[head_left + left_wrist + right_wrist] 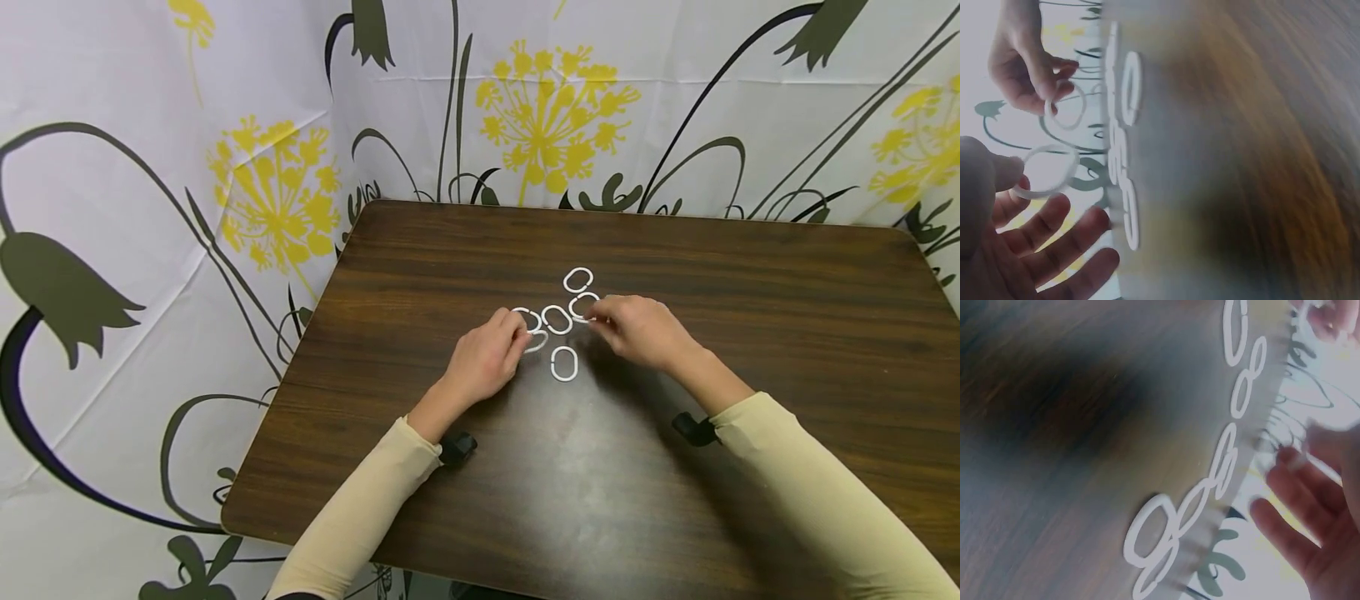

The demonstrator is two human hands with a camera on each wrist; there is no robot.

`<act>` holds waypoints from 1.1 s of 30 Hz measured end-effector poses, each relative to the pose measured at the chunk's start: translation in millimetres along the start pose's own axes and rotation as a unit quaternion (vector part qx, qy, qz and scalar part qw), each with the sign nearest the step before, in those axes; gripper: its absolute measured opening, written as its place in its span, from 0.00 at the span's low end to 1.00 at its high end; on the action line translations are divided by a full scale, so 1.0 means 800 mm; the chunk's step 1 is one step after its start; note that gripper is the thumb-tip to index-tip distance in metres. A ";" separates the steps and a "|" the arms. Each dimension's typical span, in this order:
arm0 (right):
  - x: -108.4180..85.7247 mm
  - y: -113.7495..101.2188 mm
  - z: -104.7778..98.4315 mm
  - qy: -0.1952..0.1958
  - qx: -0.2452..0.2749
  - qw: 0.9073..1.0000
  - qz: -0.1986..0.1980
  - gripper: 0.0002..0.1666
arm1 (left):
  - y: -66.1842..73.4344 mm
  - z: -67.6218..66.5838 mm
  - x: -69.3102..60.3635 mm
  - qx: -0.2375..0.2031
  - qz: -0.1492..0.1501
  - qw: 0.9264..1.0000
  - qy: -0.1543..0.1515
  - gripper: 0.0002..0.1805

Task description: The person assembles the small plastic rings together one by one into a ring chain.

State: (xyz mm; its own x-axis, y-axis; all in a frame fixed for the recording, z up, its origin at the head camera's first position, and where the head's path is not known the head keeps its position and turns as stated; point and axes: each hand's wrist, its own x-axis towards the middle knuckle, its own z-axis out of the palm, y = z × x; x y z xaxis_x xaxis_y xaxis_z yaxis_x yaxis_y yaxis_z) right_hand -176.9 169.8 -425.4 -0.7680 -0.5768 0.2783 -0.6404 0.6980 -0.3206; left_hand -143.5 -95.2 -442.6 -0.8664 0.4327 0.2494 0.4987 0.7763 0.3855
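Observation:
My left hand (487,354) is over the table, left of a cluster of white oval plastic links. It pinches one white link (1047,172) between thumb and index finger, other fingers spread. My right hand (641,329) is at the cluster's right side and pinches another link (1065,107) by its edge, above the tabletop. In the right wrist view that link is blurred at the fingertips of my right hand (1310,506). Other links lie flat: one nearest me (564,364), one in the middle (557,332), one at the back (578,290). Some links have a small gap in the loop.
The brown wood-grain table (420,275) has rounded corners and stands against a white curtain (420,117) with yellow and grey-green flowers. Both forearms wear cream sleeves (360,508), with a black wrist camera (457,448) on the left and another (693,429) on the right.

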 end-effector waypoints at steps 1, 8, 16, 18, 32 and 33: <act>0.001 -0.002 -0.001 0.015 0.003 1.000 0.010 0.06 | 0.000 -0.002 0.001 -0.031 -0.007 0.999 0.004 0.06; 0.008 -0.018 -0.012 0.106 0.038 0.992 0.059 0.07 | 0.006 -0.011 0.013 -0.288 -0.061 0.956 0.013 0.03; 0.014 -0.033 -0.018 0.127 0.144 0.981 0.023 0.06 | 0.015 -0.024 0.021 -0.487 -0.123 0.865 -0.008 0.07; 0.015 -0.038 -0.018 0.126 0.160 0.979 0.013 0.06 | 0.017 -0.025 0.023 -0.505 -0.126 0.854 -0.015 0.08; 0.019 -0.057 -0.016 0.114 0.173 0.975 -0.073 0.05 | 0.015 -0.032 0.022 -0.533 -0.160 0.831 -0.024 0.13; 0.018 -0.057 -0.016 0.114 0.171 0.975 -0.080 0.05 | 0.014 -0.033 0.021 -0.533 -0.162 0.830 -0.022 0.13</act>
State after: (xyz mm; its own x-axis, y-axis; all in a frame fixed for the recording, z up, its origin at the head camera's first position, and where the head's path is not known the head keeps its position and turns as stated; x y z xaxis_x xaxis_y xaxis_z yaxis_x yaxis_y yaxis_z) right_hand -158.7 135.0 -395.2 -0.6605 -0.5307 0.5312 -0.7477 0.4009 -0.5293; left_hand -151.8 -90.9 -410.8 -0.9480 0.3152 -0.0440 -0.0401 0.0189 0.9990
